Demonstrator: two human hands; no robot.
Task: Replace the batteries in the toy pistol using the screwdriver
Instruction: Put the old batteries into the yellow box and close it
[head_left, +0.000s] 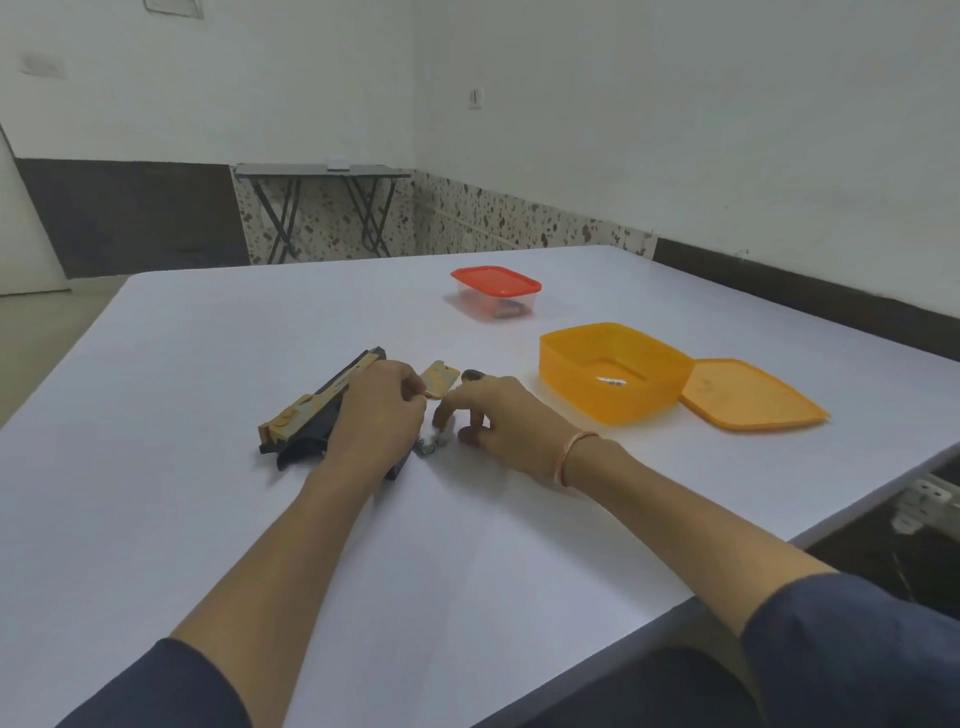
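A black and gold toy pistol (311, 410) lies on its side on the white table (208, 519). My left hand (382, 415) rests over its grip end with the fingers curled on it. A small gold cover plate (440, 380) lies just behind my hands. My right hand (493, 415) reaches down beside the pistol, fingertips at small silvery batteries (434, 442) on the table. A dark object, perhaps the screwdriver handle (472, 375), shows behind my right hand; the rest of it is hidden.
An open orange box (613, 371) holding a small item stands to the right, its lid (748, 392) lying beside it. A clear box with a red lid (496, 291) stands farther back. The table's right edge runs close to my right forearm.
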